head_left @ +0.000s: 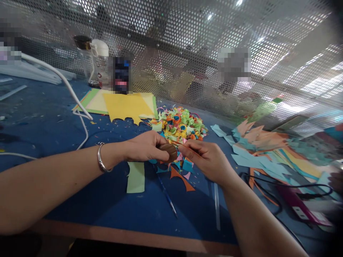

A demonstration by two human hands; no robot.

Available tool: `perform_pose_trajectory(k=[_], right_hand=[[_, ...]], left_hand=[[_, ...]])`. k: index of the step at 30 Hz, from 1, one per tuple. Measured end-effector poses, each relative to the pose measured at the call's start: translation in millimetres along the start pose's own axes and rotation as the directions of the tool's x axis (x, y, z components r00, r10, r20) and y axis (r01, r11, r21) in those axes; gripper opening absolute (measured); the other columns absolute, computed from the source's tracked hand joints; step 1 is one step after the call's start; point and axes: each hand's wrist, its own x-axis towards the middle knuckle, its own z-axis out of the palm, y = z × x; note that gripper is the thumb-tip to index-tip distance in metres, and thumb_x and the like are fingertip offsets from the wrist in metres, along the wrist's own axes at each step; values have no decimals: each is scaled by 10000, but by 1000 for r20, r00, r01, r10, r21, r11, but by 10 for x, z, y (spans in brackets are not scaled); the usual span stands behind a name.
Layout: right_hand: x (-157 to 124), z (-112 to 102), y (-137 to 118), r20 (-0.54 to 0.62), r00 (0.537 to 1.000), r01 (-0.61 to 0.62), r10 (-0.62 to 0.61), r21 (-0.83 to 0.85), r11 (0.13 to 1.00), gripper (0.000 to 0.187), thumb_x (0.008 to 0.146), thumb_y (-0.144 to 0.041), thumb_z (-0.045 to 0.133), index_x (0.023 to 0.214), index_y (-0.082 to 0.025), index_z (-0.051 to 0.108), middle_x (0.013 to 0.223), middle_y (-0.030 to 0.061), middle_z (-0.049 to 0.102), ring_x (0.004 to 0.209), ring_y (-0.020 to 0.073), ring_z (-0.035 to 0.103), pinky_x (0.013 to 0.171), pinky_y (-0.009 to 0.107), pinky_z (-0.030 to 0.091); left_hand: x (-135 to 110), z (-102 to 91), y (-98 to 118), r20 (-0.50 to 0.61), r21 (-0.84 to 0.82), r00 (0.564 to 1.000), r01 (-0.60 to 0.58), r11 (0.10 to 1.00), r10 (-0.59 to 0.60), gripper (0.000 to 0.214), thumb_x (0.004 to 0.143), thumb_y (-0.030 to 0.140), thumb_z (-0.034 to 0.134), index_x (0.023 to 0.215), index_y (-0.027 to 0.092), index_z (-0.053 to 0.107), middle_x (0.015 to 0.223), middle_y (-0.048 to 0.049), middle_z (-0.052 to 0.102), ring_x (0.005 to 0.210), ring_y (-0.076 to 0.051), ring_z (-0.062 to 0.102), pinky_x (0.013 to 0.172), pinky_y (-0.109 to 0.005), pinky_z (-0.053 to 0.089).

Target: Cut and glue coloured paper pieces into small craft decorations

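Observation:
My left hand (146,146) is closed round a small brown rounded piece (169,151), which shows at its fingertips. A silver bangle sits on that wrist. My right hand (207,157) is closed in a pinch on a thin orange paper strip (187,147) that runs up to the brown piece. Both hands hover over the blue table (48,132), just in front of a heap of small colourful paper pieces (180,125). A pale green paper strip (136,176) and orange offcuts (182,178) lie under my hands.
Yellow and green sheets (125,105) lie at the back, with a bottle (100,64) and a jar behind them by the perforated screen. Paper scraps (270,146) pile up on the right, near a black cable and a pink tool (302,207). A white cable (69,89) crosses the left.

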Motion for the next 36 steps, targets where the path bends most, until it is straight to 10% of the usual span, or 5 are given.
perform_pose_trajectory(k=[12,23,36], right_hand=[[16,4,154,-106,991,-86,80,-45,995,468,907,-605,513,716,-184,590,670,8,561,616,136,495,591,253,396],[52,-3,175,-140,977,-187,160,-205,961,748,812,-818,403,402,-225,205,418,-50,165,407,71,181,392,272,155],[68,10,192,-130,984,-155,125,-260,953,750,813,-849,330,405,-230,222,401,-44,206,381,75,202,399,279,182]], left_hand=[[18,-10,-48,107,108,994,16,994,-28,233,840,347,652,727,147,609,644,-19,641,603,-112,584,580,-229,424],[-48,-29,51,44,429,997,-78,900,65,408,849,479,598,611,166,708,515,2,562,528,-111,482,556,-237,368],[-164,-550,280,-16,816,959,176,551,-281,475,903,493,449,637,191,701,607,-51,662,543,-153,569,568,-262,366]])
